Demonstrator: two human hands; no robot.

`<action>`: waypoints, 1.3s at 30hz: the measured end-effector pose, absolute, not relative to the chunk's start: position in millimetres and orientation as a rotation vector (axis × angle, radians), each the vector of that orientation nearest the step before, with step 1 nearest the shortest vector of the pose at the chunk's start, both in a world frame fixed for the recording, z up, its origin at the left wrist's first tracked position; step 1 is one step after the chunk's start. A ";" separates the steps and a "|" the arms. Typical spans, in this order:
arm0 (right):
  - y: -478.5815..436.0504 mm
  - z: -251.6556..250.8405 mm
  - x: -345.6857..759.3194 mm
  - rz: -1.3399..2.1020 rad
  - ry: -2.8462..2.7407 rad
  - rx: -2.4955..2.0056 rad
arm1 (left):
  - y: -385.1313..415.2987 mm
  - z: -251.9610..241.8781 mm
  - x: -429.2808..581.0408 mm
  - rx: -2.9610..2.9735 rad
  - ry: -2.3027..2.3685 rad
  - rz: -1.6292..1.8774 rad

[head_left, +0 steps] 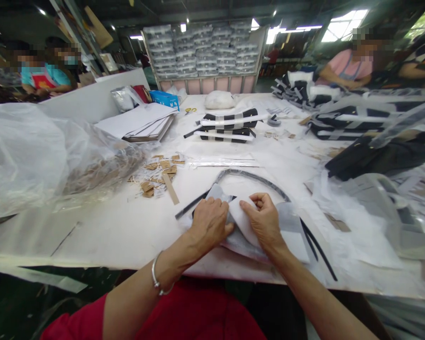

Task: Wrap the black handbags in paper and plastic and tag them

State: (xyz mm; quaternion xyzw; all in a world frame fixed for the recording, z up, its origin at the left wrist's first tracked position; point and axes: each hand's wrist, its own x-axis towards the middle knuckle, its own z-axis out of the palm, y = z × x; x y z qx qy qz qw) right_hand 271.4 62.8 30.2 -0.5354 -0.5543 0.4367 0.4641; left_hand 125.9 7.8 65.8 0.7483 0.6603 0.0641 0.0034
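A bag with grey and white wrapping (294,222) lies at the table's front edge, its arched handle (255,174) covered in clear film. Black straps (320,248) stick out at its sides. My left hand (211,219) is closed over the bag's left part, fingers curled down; the fingertips are hidden. In my right hand (264,218), a thin white sheet (245,219) is pinched between thumb and fingers above the bag. The sheet's lower end reaches down along the bag's front.
Cardboard tags with strings (163,174) lie left of the bag. A large clear plastic sack (53,156) fills the left side. Two black rolled bags (228,127) are stacked ahead, near yellow scissors (190,111). More wrapped bags (357,118) pile up right. Co-workers sit beyond.
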 end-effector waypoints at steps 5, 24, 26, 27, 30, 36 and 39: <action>61.6 28.3 269.3 0.984 -1.346 -1.314 | 19.1 57.5 129.9 2.220 2.111 -0.014; 58.2 32.2 272.6 1.028 -1.982 -1.237 | 12.4 58.3 110.2 1.767 1.941 0.598; 56.7 29.5 270.9 0.911 -1.960 -1.242 | 11.6 55.2 110.0 1.794 1.914 0.647; 55.7 28.7 269.8 0.857 -1.932 -1.259 | 11.3 54.0 109.5 1.806 1.899 0.655; 53.6 28.8 267.4 0.780 -1.838 -1.322 | 10.9 53.1 107.2 1.806 1.868 0.661; 54.7 31.4 269.4 0.885 -1.741 -1.377 | 14.2 59.3 100.3 1.746 1.829 0.693; 55.0 29.0 269.6 0.733 -1.840 -1.347 | 15.5 61.0 91.2 1.773 1.956 0.748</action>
